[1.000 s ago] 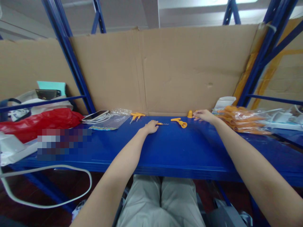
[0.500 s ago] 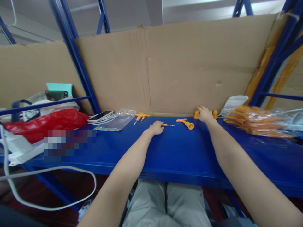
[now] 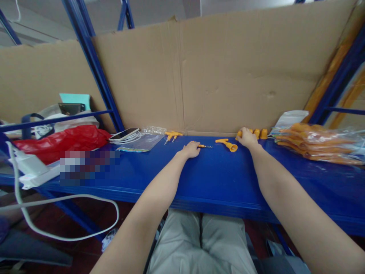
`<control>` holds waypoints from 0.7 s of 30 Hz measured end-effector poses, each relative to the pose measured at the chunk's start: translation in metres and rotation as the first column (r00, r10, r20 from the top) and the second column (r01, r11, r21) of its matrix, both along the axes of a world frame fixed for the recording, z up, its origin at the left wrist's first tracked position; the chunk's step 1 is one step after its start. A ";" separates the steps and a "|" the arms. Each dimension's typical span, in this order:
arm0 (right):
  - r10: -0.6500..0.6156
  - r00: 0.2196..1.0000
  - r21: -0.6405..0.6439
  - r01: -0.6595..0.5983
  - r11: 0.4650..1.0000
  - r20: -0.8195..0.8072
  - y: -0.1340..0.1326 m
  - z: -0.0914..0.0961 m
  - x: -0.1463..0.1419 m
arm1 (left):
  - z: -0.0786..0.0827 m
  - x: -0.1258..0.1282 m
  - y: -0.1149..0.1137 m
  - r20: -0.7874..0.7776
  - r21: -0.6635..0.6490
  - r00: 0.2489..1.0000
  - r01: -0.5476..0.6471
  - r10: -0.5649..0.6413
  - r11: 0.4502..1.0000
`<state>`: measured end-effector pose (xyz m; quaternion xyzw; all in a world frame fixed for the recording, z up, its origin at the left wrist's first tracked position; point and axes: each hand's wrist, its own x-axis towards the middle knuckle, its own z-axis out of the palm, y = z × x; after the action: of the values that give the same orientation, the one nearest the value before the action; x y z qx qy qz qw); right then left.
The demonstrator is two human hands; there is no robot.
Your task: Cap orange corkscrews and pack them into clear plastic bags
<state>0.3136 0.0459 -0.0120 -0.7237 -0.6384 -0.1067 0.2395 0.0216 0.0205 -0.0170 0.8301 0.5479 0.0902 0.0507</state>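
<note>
My left hand (image 3: 191,149) rests on the blue shelf (image 3: 216,179), fingers curled over the orange handle of a small corkscrew (image 3: 205,145) whose metal spiral sticks out to the right. My right hand (image 3: 247,137) lies further right at the back of the shelf, fingers closed on a small orange cap (image 3: 239,133). Two more orange caps (image 3: 260,133) stand just right of it. An orange T-shaped corkscrew body (image 3: 227,144) lies between my hands.
A cardboard wall (image 3: 228,76) backs the shelf. Bagged orange parts (image 3: 316,142) lie at the right. A phone (image 3: 124,134), clear bags (image 3: 142,141), another orange corkscrew (image 3: 172,135), a red bag (image 3: 59,142) and a white cable (image 3: 65,236) are at the left.
My right hand moved left from the bagged parts and closed on an orange cap by the cardboard. My left hand stayed on the corkscrew. The camera tilted.
</note>
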 end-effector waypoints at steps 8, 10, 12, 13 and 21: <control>0.028 0.986 0.050 -0.020 0.999 -0.162 0.001 -0.007 0.003 | 0.005 0.002 -0.007 -0.070 0.046 0.998 0.012 -0.009 0.999; 0.031 0.981 0.089 -0.014 0.996 -0.191 0.003 -0.009 0.004 | 0.007 0.002 -0.010 -0.073 0.085 0.997 0.009 -0.003 0.996; 0.036 0.974 0.102 -0.014 0.995 -0.222 0.008 -0.012 0.006 | 0.010 0.001 -0.015 -0.078 0.149 0.996 -0.026 0.038 0.989; 0.044 0.972 0.081 -0.026 0.996 -0.231 0.010 -0.013 0.007 | 0.011 0.001 -0.018 -0.078 0.185 0.995 -0.051 0.067 0.981; 0.040 0.980 0.020 -0.037 0.999 -0.194 0.016 -0.014 0.013 | 0.024 -0.005 -0.026 -0.022 0.060 0.977 -0.210 0.212 0.976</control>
<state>0.3262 0.0618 -0.0259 -0.7161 -0.6251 -0.0361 0.3086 0.0165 -0.0052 0.0067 0.7697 0.6307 0.0991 0.0091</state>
